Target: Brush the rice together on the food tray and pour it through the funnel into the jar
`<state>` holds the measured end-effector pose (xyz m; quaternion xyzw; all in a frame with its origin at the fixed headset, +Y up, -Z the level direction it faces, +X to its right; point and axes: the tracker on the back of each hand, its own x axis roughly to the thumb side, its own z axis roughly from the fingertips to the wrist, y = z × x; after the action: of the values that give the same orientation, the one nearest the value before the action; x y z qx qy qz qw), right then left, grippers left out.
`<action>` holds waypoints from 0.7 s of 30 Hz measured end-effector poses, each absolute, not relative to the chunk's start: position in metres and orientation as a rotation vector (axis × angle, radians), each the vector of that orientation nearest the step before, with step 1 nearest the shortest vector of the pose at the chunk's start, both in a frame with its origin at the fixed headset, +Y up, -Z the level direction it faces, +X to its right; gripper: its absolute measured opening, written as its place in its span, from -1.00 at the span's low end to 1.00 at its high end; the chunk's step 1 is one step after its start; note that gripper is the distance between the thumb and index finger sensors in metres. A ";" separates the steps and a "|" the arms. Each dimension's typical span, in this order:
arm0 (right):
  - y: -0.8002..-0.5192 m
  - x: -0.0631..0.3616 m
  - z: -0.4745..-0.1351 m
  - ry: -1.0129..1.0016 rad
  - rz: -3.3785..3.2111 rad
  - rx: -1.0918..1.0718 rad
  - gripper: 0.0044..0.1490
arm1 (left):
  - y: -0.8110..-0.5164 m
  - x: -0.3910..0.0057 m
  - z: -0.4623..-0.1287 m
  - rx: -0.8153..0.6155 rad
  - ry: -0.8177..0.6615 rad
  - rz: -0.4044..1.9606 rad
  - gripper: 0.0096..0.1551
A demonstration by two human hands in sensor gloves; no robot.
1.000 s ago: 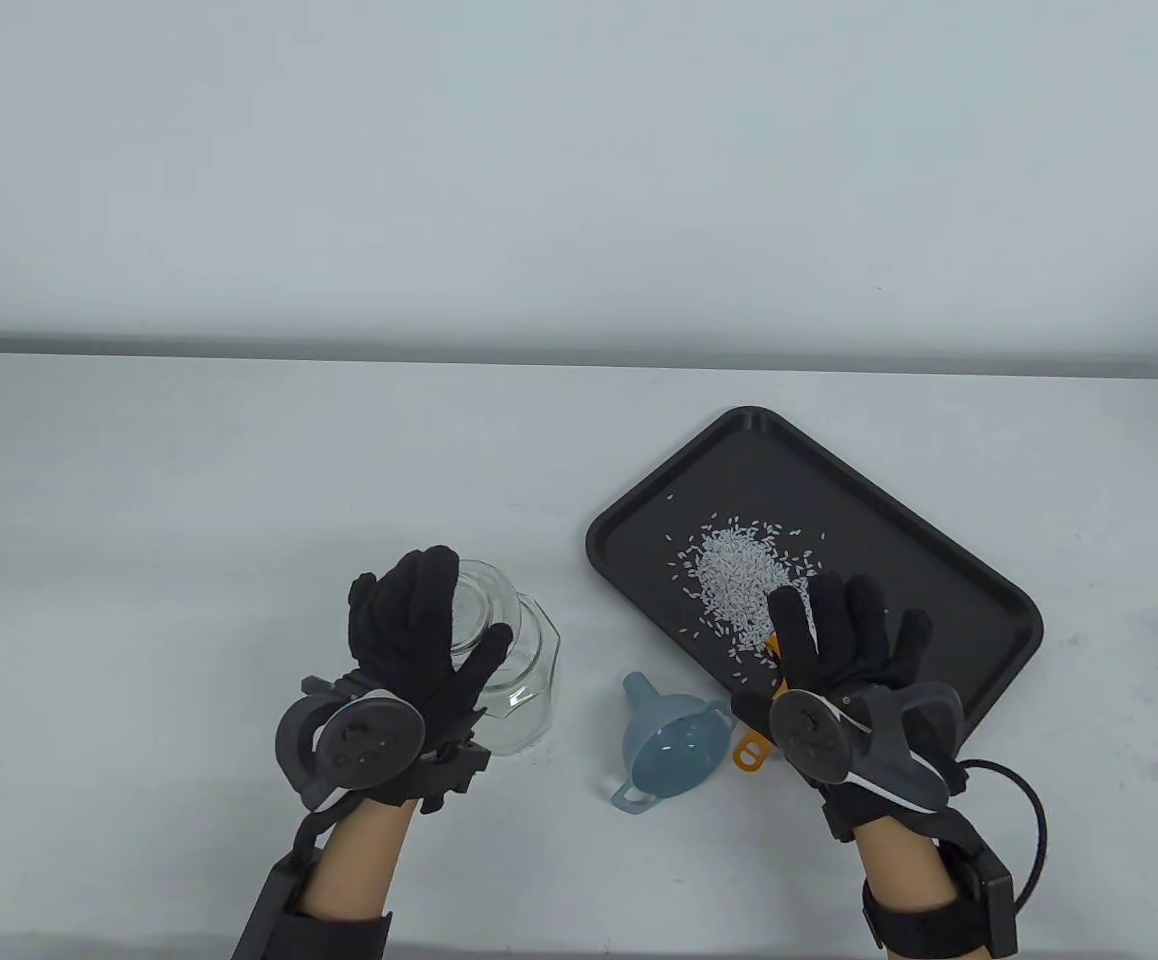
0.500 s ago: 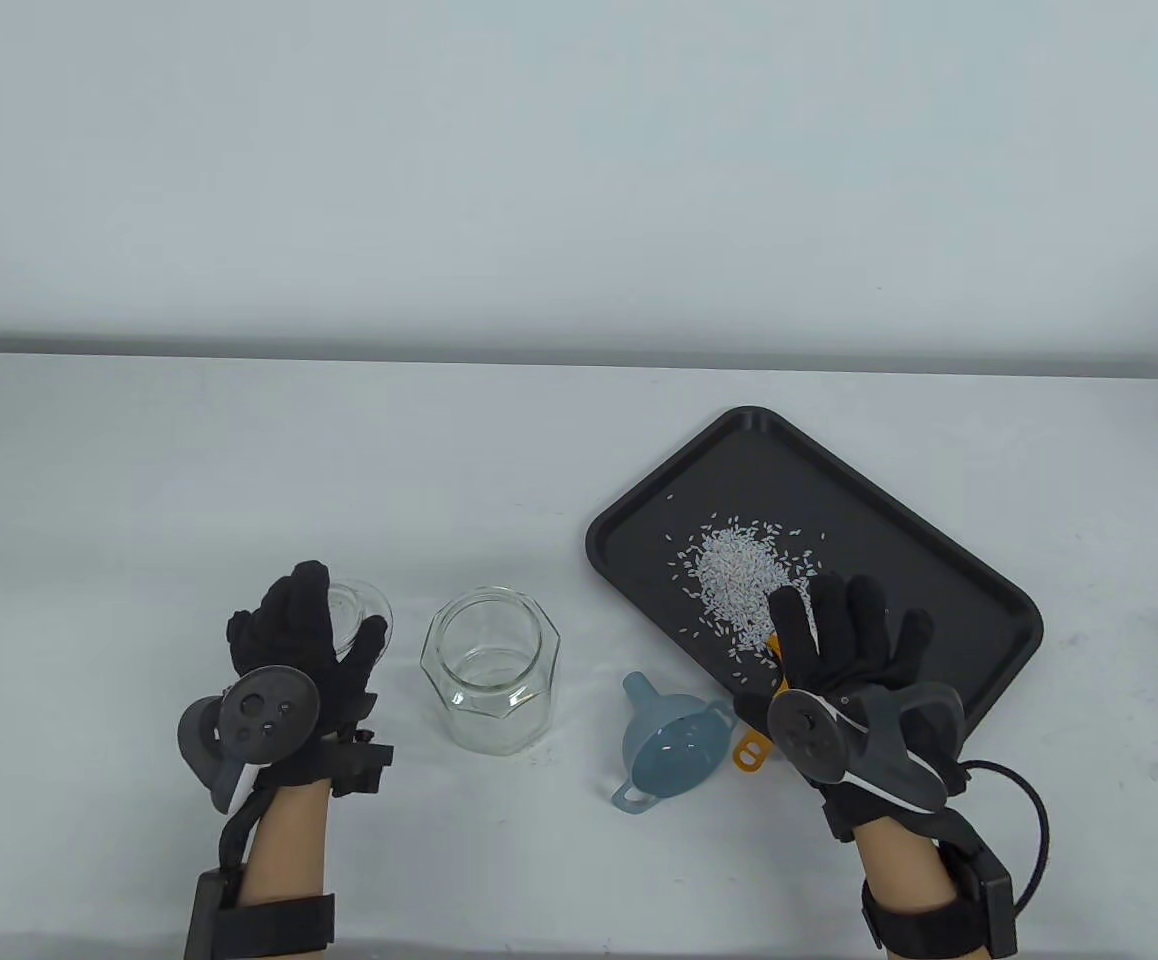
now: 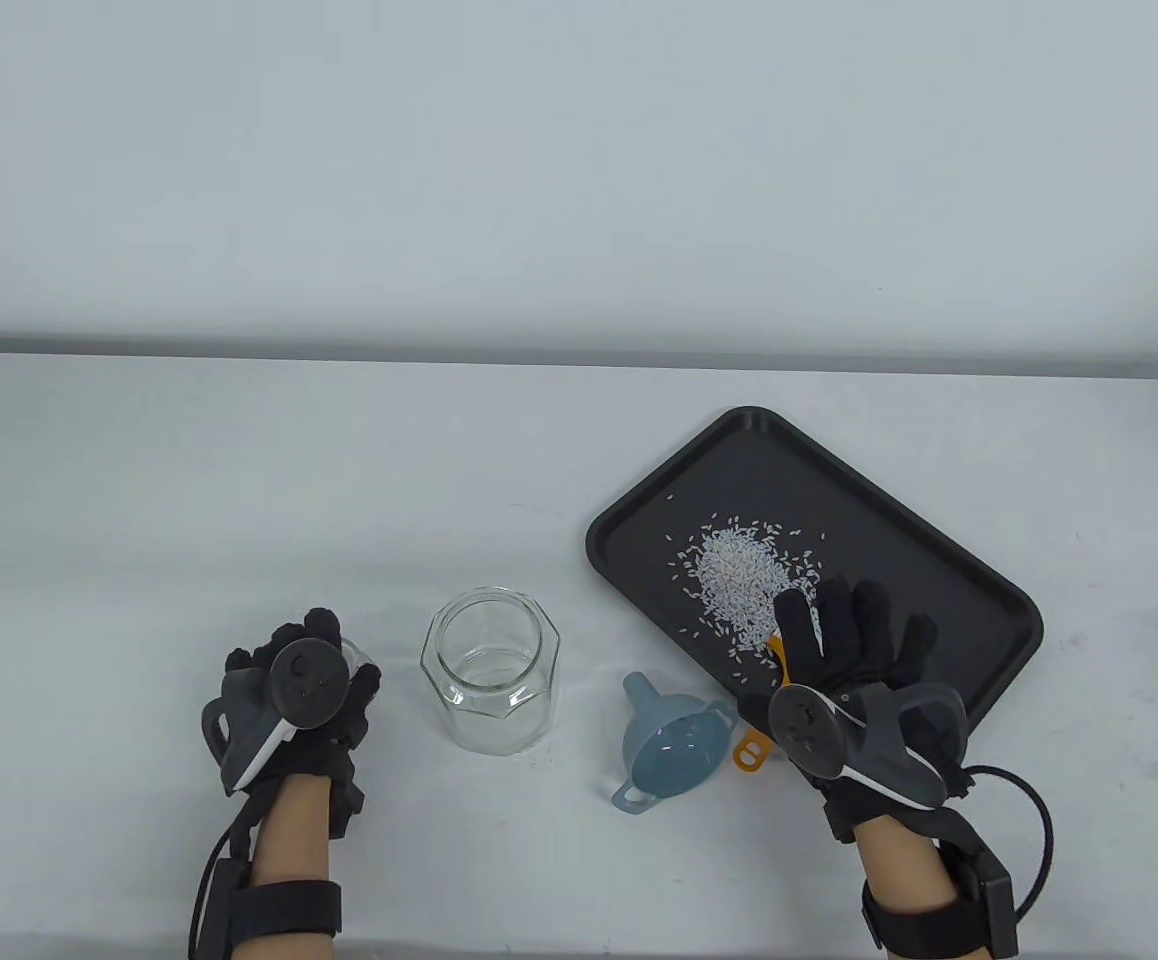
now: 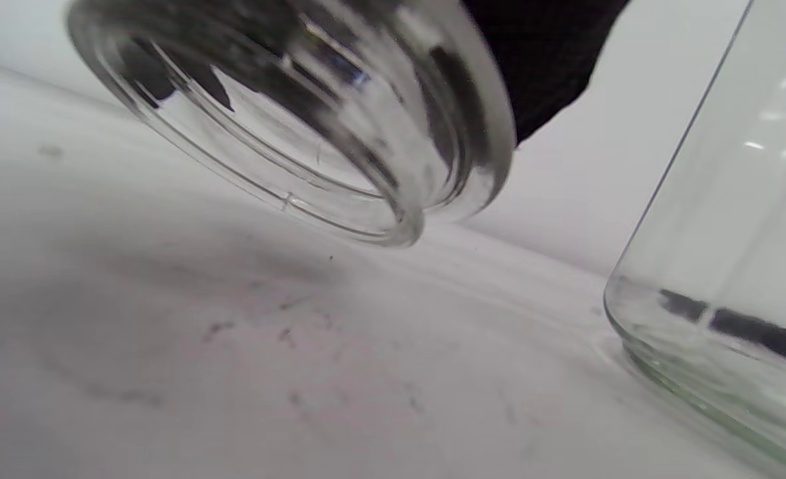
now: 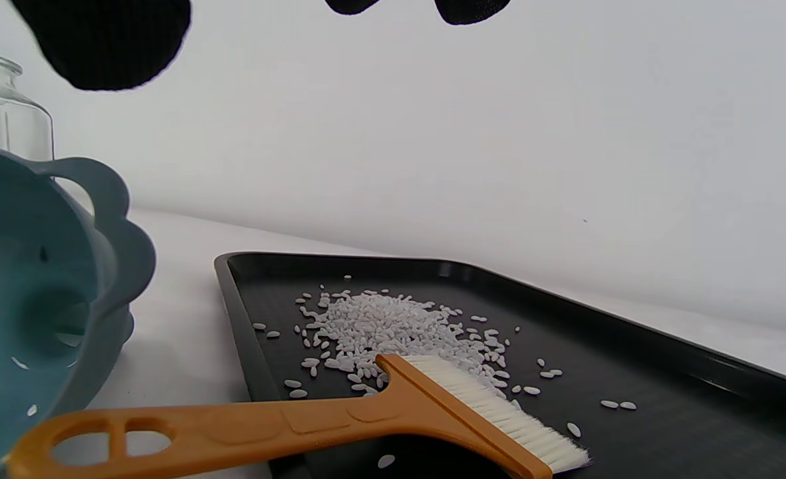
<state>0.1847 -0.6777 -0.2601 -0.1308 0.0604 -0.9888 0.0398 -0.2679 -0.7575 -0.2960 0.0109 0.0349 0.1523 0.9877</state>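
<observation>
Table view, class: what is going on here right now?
The left hand grips a clear glass lid, tilted just above the table beside the open jar. The right hand hovers open over the orange brush, which lies across the black tray's edge by the rice. The blue funnel lies unused.

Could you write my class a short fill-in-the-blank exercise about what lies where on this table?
1. The rice lies heaped on the black ___.
2. The left hand grips the glass ___, taken off the jar.
3. The blue funnel lies on the table between the jar and the ___ brush.

Missing words: tray; lid; orange
</observation>
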 end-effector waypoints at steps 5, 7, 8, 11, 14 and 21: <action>-0.678 0.184 -0.261 0.171 -3.030 -0.401 0.21 | -0.759 -0.272 -0.296 -0.010 0.091 0.313 -0.04; -0.678 0.184 -0.260 0.164 -3.028 -0.397 0.21 | -0.759 -0.273 -0.296 -0.026 0.103 0.313 -0.03; -0.678 0.184 -0.260 0.160 -3.028 -0.396 0.21 | -0.759 -0.273 -0.295 -0.026 0.103 0.314 -0.03; -0.678 0.184 -0.260 0.151 -3.028 -0.390 0.21 | -0.758 -0.274 -0.295 -0.049 0.119 0.310 -0.02; -0.678 0.184 -0.260 0.146 -3.029 -0.386 0.21 | -0.758 -0.274 -0.294 -0.062 0.125 0.299 -0.02; -0.678 0.184 -0.261 0.130 -3.026 -0.389 0.21 | -0.760 -0.277 -0.294 -0.087 0.149 0.268 -0.01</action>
<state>0.1836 -0.6783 -0.2607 -0.1272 0.0427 -0.9900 0.0439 -0.2766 -0.7603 -0.2938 -0.0431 0.0740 0.1333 0.9874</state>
